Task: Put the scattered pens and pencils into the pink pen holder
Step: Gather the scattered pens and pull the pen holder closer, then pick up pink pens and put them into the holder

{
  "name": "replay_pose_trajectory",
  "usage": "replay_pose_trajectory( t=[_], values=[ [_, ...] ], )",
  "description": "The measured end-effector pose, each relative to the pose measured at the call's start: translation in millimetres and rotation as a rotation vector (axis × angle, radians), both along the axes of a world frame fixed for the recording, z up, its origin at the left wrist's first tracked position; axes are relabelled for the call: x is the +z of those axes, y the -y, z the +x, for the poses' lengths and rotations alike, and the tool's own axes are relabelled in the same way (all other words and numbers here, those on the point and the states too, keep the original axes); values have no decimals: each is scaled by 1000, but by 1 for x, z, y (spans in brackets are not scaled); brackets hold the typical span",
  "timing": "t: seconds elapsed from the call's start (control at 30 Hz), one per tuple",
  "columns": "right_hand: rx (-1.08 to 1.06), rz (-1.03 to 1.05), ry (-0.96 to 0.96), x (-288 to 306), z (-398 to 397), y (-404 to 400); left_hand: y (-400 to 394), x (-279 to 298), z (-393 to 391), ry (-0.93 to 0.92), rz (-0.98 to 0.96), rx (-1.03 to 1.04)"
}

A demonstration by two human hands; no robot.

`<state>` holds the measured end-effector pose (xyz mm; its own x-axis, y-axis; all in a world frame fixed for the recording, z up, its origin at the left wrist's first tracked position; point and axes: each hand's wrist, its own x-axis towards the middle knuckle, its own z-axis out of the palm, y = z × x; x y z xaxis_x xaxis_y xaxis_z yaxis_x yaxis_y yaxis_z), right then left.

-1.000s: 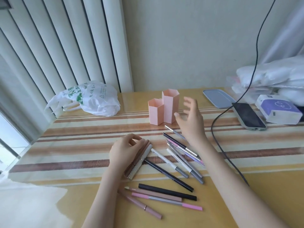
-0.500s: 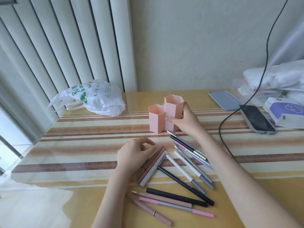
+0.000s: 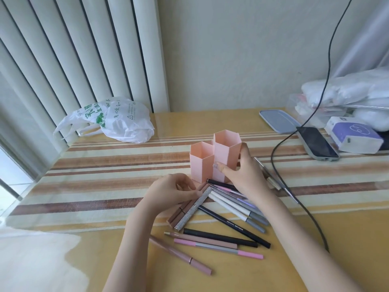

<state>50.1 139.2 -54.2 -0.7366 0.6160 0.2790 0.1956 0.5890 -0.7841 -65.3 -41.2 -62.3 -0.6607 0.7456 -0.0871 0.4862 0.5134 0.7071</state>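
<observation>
Right hand (image 3: pixel 244 175): thumb across the front face of the pink pen holder (image 3: pixel 212 159), fingers wrapped round its 3 o'clock side, so it grips the holder. Holder stands upright on the striped mat (image 3: pixel 117 165), centre of the table, two hexagonal tubes joined, the taller one at 3 o'clock.

Left hand (image 3: pixel 174 191): fingers curled, tips pinching the top ends of a small bundle, two brown pens (image 3: pixel 182 210) plus a glittery silver pen (image 3: pixel 194 207), just at 7 o'clock of the holder. Bundle's lower ends rest on the table.

Loose pens (image 3: pixel 231 205) fan out from the holder's base toward 5 o'clock: white, grey, black, partly under the right wrist. Four more (image 3: pixel 212 242) lie near the front edge at 6 o'clock: black, brown, pink-and-grey, dusty pink. One thin pen (image 3: pixel 267 175) lies at 3 o'clock past the right hand.

Surface: yellow wooden table (image 3: pixel 326 228) under a clear glossy cover, mat with brown and cream stripes across it.

At 10 o'clock, a white plastic bag (image 3: pixel 124 121). At 2 o'clock, a grey-blue tray (image 3: pixel 277 121), a phone (image 3: pixel 315 144) face up, a purple-and-white box (image 3: pixel 353 134), white bundles (image 3: pixel 347 89) behind. Black cable (image 3: pixel 275 152) hangs from top right and runs across the table.

Room: vertical blinds (image 3: pixel 73 60) on the left, plain cream wall (image 3: pixel 231 49) behind.
</observation>
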Motion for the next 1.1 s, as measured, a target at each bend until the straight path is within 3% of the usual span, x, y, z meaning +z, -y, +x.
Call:
replay_pose_trajectory(
  t=[0.3,0.47,0.7,0.93,1.1],
  values=[
    [-14,-49,-33,-11,10,-2,-9,-1,7,-118,-216,-105],
    [-105,339,-152,-2,20,2,-15,-3,12,-193,-236,-70],
    [-59,592,-468,3,22,13,-17,-3,23,-299,-159,-63],
    [60,696,-473,-2,20,25,-22,0,26,-280,-80,-44],
    [123,682,-422,-3,20,32,-27,0,32,-425,-161,-85]
  ],
)
